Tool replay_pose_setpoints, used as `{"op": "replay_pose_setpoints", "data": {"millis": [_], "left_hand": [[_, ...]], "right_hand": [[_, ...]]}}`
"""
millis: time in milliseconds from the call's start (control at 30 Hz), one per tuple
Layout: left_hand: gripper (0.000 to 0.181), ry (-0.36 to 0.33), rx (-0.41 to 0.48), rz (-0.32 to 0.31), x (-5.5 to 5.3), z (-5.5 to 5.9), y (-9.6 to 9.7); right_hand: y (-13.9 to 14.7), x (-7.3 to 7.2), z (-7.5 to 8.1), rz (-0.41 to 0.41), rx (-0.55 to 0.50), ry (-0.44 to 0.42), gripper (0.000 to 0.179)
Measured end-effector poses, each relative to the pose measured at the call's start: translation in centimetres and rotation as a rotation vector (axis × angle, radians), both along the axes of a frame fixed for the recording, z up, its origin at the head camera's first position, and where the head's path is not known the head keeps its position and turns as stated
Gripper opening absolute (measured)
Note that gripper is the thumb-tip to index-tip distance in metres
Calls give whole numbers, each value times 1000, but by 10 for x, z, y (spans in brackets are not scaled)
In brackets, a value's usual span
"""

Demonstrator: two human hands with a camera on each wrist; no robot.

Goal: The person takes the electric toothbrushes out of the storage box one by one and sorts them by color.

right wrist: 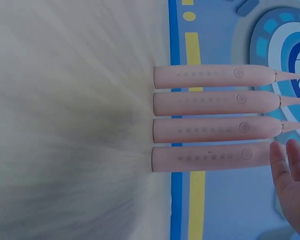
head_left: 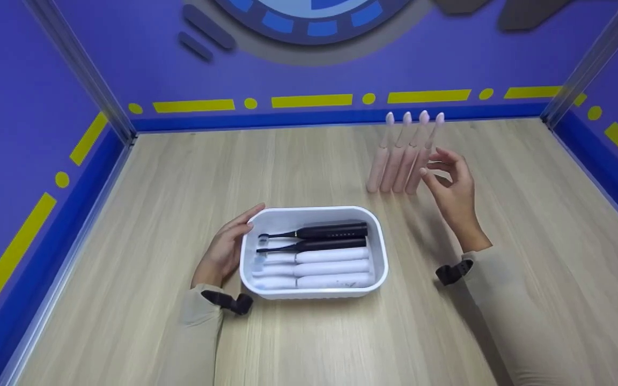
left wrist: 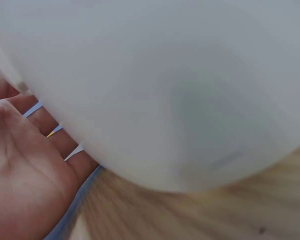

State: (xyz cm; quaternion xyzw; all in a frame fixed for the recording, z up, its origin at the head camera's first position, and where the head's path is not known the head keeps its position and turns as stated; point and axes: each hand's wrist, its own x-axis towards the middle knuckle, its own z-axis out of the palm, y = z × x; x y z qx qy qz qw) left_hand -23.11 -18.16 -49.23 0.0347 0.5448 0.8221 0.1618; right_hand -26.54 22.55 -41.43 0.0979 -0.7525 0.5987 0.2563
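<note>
Four pink electric toothbrushes (head_left: 389,166) stand upright in a row, their brush heads up. My right hand (head_left: 456,185) is beside the rightmost one (right wrist: 205,159), thumb and fingers spread apart, fingertips right at the upper end of its handle. In front of them sits a white rectangular bin (head_left: 314,294). Inside it lie two black electric toothbrushes (head_left: 333,230) and several white ones (head_left: 333,268), side by side. My left hand (head_left: 226,249) touches the bin's left end, fingers extended along the outer wall (left wrist: 165,100); the wall hides their tips in the left wrist view.
The wood-grain table (head_left: 191,171) is bordered by blue-purple panels (head_left: 309,75) with yellow dashes at the back and both sides. Metal posts (head_left: 81,69) stand at the back corners. A black camera (head_left: 228,301) sits on each wrist.
</note>
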Motion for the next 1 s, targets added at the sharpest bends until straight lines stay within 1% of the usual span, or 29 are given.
{"op": "replay_pose_setpoints", "data": {"millis": [167,300,533,667,767,1000], "left_hand": [[50,7,-7,-3,0,0,0],[50,6,-6,-10,0,0,0],[50,-1,-4,-9,1,0,0],[50,2,5,-10,1,0,0],[50,9,5,-11,0,-1,0],[50,13,-6,-8,0,-1,-1]], "right_hand": [[-6,3,6,43,18,45,46],[-9,4,7,79,12,60,45],[-11,-6,-9,129,3,79,44],[-17,-6,-11,170,14,87,42],[-22,-4,-9,205,34,68,42],[-35,0,-2,316,99,-21,46]]}}
